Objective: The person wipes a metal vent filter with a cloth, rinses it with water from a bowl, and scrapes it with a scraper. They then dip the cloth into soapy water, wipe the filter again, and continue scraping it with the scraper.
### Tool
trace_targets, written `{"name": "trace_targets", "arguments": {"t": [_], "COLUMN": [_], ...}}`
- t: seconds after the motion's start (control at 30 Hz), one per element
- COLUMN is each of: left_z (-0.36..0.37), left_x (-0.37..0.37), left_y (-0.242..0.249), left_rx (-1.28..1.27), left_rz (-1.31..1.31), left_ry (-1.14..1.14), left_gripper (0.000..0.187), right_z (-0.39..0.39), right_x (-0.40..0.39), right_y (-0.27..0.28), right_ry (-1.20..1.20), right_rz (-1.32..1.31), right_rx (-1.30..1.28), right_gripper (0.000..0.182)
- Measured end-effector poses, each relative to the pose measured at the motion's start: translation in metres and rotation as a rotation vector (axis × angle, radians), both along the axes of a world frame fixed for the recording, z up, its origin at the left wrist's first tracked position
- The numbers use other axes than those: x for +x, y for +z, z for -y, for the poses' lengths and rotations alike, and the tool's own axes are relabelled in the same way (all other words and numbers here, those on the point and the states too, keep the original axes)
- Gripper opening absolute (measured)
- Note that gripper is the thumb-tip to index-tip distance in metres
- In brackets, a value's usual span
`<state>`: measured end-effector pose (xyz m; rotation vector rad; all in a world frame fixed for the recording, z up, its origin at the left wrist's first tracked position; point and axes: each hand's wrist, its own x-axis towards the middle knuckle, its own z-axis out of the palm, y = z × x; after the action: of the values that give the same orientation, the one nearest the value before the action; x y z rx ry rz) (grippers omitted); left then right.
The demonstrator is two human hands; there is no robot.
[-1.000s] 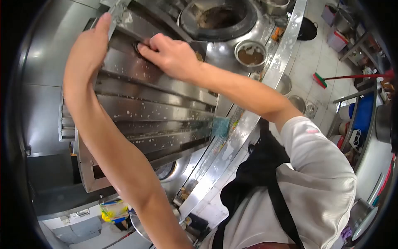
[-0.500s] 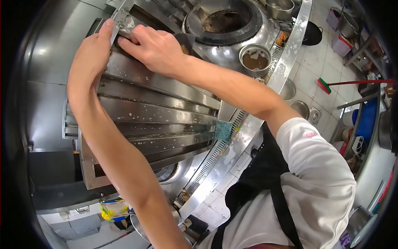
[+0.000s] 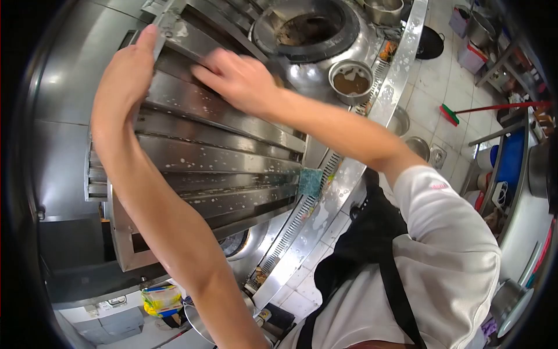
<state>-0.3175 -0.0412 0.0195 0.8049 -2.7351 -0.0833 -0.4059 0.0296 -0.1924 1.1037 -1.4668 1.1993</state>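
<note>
A slatted metal panel (image 3: 226, 151), spotted with foam, lies tilted over the steel stove counter. My left hand (image 3: 125, 72) grips its upper left edge, with one digit on the outer rim and the other fingers hidden. Over the upper slats is my right hand (image 3: 241, 78), closed and smeared by motion; whatever is under its fingers is hidden. A green scouring pad (image 3: 311, 182) rests at the panel's lower right edge, away from both hands.
Behind the panel is a round wok burner (image 3: 308, 32). A metal pot of brown liquid (image 3: 351, 82) stands beside it, near the drain grate (image 3: 285, 234). A black wok (image 3: 429, 43) and a red-handled broom (image 3: 494, 109) are on the tiled floor.
My right hand has moved right and slightly down, away from the panel's upper left corner. My left hand keeps its grip on the edge. The whole view has shifted slightly.
</note>
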Motion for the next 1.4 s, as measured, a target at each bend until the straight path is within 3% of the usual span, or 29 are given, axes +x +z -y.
{"name": "trace_targets", "arguments": {"t": [0.07,0.1,0.17,0.23,0.37,0.57,0.63,0.67,0.73,0.8,0.87,0.97,1.1,1.13,1.17,1.27,1.4], "left_z": [0.004,0.004,-0.003,0.0,0.013,-0.002,-0.004,-0.002,0.006,0.008,0.013,0.014,-0.007,-0.01,-0.012,0.005,-0.002], "left_x": [0.0,0.002,0.002,0.006,-0.002,0.009,0.007,0.003,0.002,0.002,0.003,-0.002,0.008,0.008,0.007,0.003,0.005], "left_y": [-0.001,0.001,0.004,0.003,-0.001,0.002,0.001,0.002,0.004,0.001,0.001,0.0,0.001,0.0,-0.001,0.002,0.005], "left_rx": [0.127,0.25,0.257,0.059,0.203,0.121,0.113,0.115,0.239,0.128,0.03,0.23,0.151,0.115,0.078,0.187,0.144], "left_rz": [-0.007,-0.022,-0.011,0.006,-0.05,-0.035,-0.02,-0.019,0.036,0.001,-0.048,-0.045,-0.07,-0.079,-0.083,-0.009,-0.011], "left_ry": [-0.012,-0.014,0.017,0.006,0.004,-0.02,-0.017,-0.017,0.059,0.02,0.002,0.017,0.041,0.038,0.032,0.038,0.056], "left_gripper": [0.074,0.074,0.074,0.074,0.075,0.075,0.076,0.076,0.076,0.075,0.075,0.074,0.073,0.074,0.074,0.074,0.074], "right_z": [0.008,0.006,0.001,-0.011,0.009,0.005,0.017,0.017,0.014,-0.004,0.015,0.028,0.004,-0.004,0.007,0.018,-0.005], "right_x": [0.002,0.007,0.013,0.012,0.006,0.009,0.001,0.002,0.01,0.014,0.001,0.0,0.008,0.008,0.001,0.005,0.015], "right_y": [0.041,0.03,-0.009,-0.067,0.023,-0.025,0.018,0.041,0.009,-0.022,-0.015,0.043,-0.041,-0.045,-0.039,0.034,-0.035], "right_ry": [-0.02,-0.017,0.035,0.11,0.084,0.067,0.053,0.019,0.023,0.058,0.041,-0.001,0.11,0.108,0.113,0.144,0.258], "right_rz": [-0.038,-0.034,0.077,0.229,0.044,0.137,-0.029,-0.011,0.024,0.079,0.022,0.001,0.084,0.142,0.137,0.071,0.214], "right_rx": [-0.063,-0.053,-0.051,0.264,-0.069,0.013,-0.18,-0.107,-0.094,-0.045,-0.061,-0.095,-0.035,0.132,0.132,-0.127,0.087], "right_gripper": [0.039,0.039,0.04,0.044,0.036,0.036,0.039,0.04,0.039,0.038,0.038,0.033,0.034,0.039,0.039,0.048,0.055]}}
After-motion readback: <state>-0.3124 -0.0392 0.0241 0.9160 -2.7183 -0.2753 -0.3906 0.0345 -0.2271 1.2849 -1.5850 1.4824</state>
